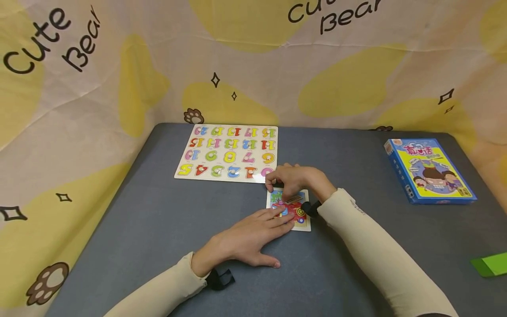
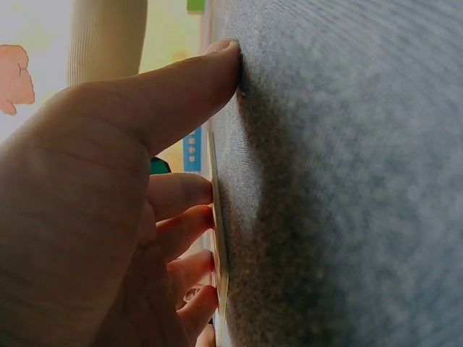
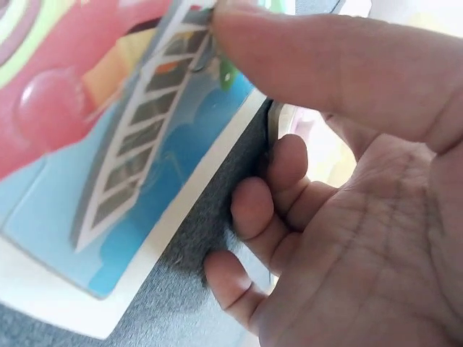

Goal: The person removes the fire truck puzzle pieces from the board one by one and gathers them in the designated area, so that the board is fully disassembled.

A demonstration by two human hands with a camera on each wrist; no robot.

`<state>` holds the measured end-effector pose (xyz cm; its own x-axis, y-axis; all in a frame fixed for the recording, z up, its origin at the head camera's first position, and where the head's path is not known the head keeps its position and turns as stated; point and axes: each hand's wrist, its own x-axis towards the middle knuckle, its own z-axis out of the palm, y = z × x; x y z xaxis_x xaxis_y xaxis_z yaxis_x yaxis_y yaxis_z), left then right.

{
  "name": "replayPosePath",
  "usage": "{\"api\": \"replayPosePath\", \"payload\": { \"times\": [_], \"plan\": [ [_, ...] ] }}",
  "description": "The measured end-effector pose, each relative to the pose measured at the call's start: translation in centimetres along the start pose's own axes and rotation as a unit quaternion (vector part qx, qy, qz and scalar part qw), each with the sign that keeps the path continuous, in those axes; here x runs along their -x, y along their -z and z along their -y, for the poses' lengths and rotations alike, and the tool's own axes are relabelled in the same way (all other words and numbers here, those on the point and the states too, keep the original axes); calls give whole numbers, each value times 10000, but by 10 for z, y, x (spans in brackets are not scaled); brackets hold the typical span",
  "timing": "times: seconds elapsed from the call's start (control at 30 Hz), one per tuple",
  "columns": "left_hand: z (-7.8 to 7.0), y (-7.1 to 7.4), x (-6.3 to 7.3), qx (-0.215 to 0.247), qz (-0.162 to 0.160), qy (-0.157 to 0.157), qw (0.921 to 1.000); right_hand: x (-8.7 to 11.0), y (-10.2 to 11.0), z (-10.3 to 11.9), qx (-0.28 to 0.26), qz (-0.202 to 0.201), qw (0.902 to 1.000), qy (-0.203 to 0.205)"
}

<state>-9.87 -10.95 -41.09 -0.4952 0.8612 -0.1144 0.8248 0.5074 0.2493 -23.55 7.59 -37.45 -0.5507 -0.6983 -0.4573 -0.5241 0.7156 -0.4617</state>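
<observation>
A small picture board [image 1: 306,228] showing a red vehicle is lying flat on the worktop [image 1: 158,220], just below the near right corner of the number board [image 1: 240,151]. A ladder piece [image 3: 141,124] is lying at a slant across the picture; whether it is sitting fully flush, the views are not showing. The right hand [image 1: 295,178] is bringing its thumb to 1 end of this piece, with at least 3 fingers curling beyond the board's edge; whether its grip is pinching the piece or merely pressing it, one cannot tell. The left hand [image 1: 249,235] is spreading its fingers over the board, its grip released, its thumb reaching out over the worktop.

Pressure falling on only 1 end of the ladder could be tipping the other end up. If the left fingers were slackening, a sideways push could be sliding the board, and the right knuckles could be nudging the number board.

Farther out, a blue box [image 1: 431,171] and a green object [image 1: 491,265] are resting at the right; a patterned cloth [image 1: 253,66] is hanging behind.
</observation>
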Motion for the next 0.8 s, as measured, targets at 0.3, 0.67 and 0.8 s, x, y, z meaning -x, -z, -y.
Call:
{"api": "replayPosePath", "payload": {
  "times": [0.3,0.67,0.8],
  "plan": [
    [-1,1,1,27,76,54,10000,1,1,-3,-130,98,9999,3],
    [-1,1,1,79,185,90,9998,15,-16,-32,-957,-797,9877,941],
    [0,0,0,62,136,73,9999,17,-28,-39,-1026,-1410,9776,1177]
  ]
}}
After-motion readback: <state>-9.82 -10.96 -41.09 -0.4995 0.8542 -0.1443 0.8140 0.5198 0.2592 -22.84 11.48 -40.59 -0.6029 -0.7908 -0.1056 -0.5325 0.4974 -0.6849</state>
